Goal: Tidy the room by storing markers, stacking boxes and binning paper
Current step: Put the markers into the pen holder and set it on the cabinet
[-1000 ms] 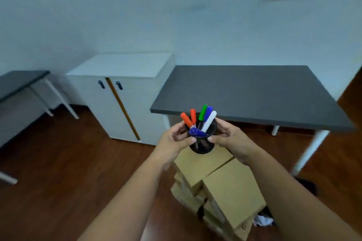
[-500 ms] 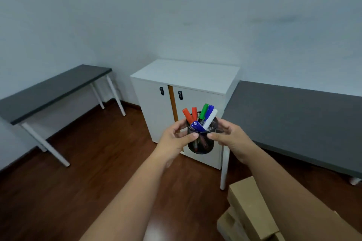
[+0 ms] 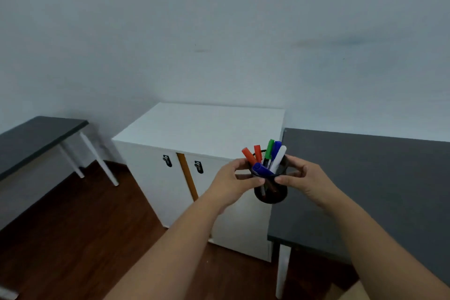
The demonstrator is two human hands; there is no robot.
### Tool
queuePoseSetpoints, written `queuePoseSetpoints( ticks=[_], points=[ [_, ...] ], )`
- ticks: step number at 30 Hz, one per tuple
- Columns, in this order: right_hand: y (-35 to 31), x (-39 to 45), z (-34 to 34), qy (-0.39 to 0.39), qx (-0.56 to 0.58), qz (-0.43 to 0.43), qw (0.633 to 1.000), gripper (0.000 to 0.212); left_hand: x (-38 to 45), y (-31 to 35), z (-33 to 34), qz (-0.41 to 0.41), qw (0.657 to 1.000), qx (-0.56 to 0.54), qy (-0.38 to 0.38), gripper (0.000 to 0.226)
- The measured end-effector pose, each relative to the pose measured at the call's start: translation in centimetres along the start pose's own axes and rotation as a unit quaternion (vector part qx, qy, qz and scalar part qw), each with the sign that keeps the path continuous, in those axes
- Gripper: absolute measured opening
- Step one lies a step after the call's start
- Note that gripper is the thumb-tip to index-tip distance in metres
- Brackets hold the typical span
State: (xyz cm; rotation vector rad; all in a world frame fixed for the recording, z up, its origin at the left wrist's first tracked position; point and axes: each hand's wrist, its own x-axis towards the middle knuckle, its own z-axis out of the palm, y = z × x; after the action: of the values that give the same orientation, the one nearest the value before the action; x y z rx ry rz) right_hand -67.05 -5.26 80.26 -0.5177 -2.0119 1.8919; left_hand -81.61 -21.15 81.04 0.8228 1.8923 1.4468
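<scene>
**Marker cup carried toward the cabinet**

Since a moment ago the view has swung left: the cardboard boxes have dropped out of sight and the white cabinet (image 3: 202, 126) now sits almost straight ahead. To its left stands a dark side table (image 3: 31, 139).

The left hand (image 3: 231, 182) grips the mesh cup (image 3: 271, 190) from its side, thumb and fingers curled round the rim. The cup hangs in the air in front of the cabinet's right edge. The markers (image 3: 266, 156) stand loose in it, tips fanned out. The right hand (image 3: 306, 180) pinches the opposite rim. The grey desk (image 3: 365, 178) lies to the right.

Probably light and stiff. Wire mesh gives fair grip, but tilting would spill the markers. Holding it upright by the wall looks safest.
</scene>
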Motion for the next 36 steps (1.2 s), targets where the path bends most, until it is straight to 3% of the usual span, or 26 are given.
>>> queuePoseSetpoints(
  ticks=[5, 9, 14, 17, 24, 26, 30, 36],
  points=[
    [-0.5, 7.6, -3.8, 0.063, -0.020, 0.017, 0.998, 0.064, 10.2, 1.5, 0.0, 0.007, 0.999, 0.041, -0.030, 0.051],
    [0.7, 11.9, -7.4, 0.108, -0.046, 0.052, 0.992, 0.063, 17.7, 1.9, 1.1, 0.002, 0.995, 0.027, -0.100, 0.046],
    [2.9, 17.6, -11.8, 0.167, -0.058, 0.113, 0.978, 0.066, 27.2, 1.4, 2.8, -0.036, 0.984, 0.001, -0.174, 0.026],
    [4.0, 21.9, -13.9, 0.180, -0.037, 0.150, 0.971, 0.062, 33.0, 0.7, 4.1, -0.090, 0.971, -0.050, -0.216, 0.027],
    [7.9, 33.4, -18.5, 0.276, -0.025, 0.228, 0.933, 0.058, 45.3, -1.1, 7.7, -0.216, 0.950, -0.115, -0.195, 0.039],
    [9.5, 35.8, -19.4, 0.297, -0.020, 0.250, 0.921, 0.055, 48.2, -1.6, 8.7, -0.245, 0.940, -0.165, -0.168, 0.031],
    [12.1, 39.1, -21.1, 0.335, -0.007, 0.279, 0.900, 0.053, 53.4, -1.9, 10.4, -0.282, 0.920, -0.210, -0.172, 0.072],
    [14.7, 41.5, -22.3, 0.333, 0.005, 0.288, 0.898, 0.047, 56.3, -1.9, 12.2, -0.322, 0.900, -0.210, -0.205, 0.084]
  ],
)
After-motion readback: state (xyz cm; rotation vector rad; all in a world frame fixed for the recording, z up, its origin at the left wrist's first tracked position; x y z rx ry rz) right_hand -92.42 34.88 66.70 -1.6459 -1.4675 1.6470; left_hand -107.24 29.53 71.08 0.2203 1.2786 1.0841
